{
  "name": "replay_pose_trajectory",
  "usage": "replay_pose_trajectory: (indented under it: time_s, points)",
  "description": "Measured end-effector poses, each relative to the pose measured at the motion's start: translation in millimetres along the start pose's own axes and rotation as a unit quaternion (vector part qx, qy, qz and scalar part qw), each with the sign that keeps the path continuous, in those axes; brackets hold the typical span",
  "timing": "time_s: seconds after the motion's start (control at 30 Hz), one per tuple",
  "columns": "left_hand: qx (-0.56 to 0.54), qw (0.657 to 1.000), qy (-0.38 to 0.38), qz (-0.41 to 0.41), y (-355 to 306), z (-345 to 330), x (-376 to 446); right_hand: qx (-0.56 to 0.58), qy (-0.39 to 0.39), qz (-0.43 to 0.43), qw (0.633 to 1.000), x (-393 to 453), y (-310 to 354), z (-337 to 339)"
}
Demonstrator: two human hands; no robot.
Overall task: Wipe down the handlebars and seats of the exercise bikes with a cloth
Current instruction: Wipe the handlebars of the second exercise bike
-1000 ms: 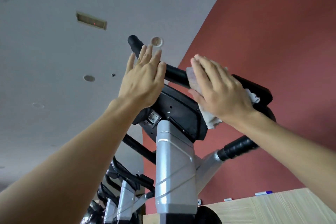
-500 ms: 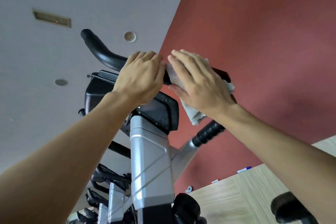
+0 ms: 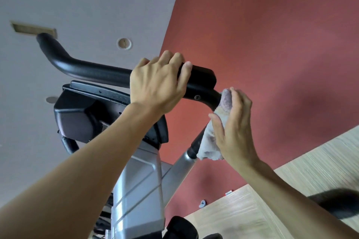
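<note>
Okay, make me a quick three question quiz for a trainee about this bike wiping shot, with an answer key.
1. True or false: the left hand grips the handlebar.
2. Which hand holds the cloth? A left, B right.
3. Fill in: the wall behind the bike is ___.

Key: 1 true. 2 B, the right hand. 3 red.

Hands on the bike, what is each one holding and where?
Left hand grips the handlebar near its middle. Right hand holds the cloth against the bar's right bend.
</note>
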State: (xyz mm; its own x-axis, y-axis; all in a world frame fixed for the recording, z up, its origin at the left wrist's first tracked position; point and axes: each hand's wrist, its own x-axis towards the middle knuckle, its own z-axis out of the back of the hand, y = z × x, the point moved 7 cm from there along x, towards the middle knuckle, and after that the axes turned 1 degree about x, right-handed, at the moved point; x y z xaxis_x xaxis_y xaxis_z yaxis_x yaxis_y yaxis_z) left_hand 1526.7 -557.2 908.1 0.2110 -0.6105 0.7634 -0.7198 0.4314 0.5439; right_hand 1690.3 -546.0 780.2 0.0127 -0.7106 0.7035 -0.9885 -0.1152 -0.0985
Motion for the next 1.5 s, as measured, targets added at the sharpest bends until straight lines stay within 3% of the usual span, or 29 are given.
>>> replay_pose_trajectory:
  time_s: [0.17, 0.4, 0.67, 0.8, 0.9, 1.03, 1.2, 1.27, 1.37, 1.5]
  points:
    - [0.021, 0.997, -0.062, 0.03, -3.3, -0.1, -3.7, -0.046, -0.035, 0.068, 0.996, 25.6, 26.5, -2.1]
    - [0.015, 0.994, -0.106, 0.032, -1.8, 0.9, -5.3, 0.048, -0.005, 0.0, 0.999, -18.2, -16.9, -9.7]
    - [0.021, 0.988, -0.153, 0.024, -1.5, 0.3, -7.5, 0.028, -0.053, 0.03, 0.998, -3.9, -2.0, -7.9]
    - [0.023, 0.985, -0.171, 0.017, -2.0, -1.7, -10.1, 0.1, -0.02, -0.007, 0.995, -35.2, -29.8, -16.9]
    - [0.021, 0.983, -0.183, 0.02, 0.5, -1.7, -10.9, 0.069, -0.025, 0.008, 0.997, -20.4, -12.9, -11.4]
    - [0.017, 0.985, -0.17, 0.029, 0.0, -1.0, -10.6, -0.034, -0.069, 0.074, 0.994, 11.7, 20.1, -2.6]
    - [-0.022, 0.992, -0.12, -0.005, -0.9, 3.3, -9.4, -0.019, -0.006, 0.086, 0.996, -9.6, -5.6, -1.9]
    - [-0.08, 0.99, -0.106, -0.051, 1.7, 8.5, -10.4, -0.058, 0.022, 0.115, 0.991, -5.5, -2.8, 2.3]
    - [-0.13, 0.982, -0.091, -0.1, 17.5, 19.9, -17.4, -0.148, 0.034, 0.23, 0.961, 14.9, 25.8, 5.3]
    - [-0.077, 0.992, -0.097, -0.006, 83.8, 28.8, -24.6, -0.222, 0.016, 0.402, 0.888, 46.0, 87.1, -18.2]
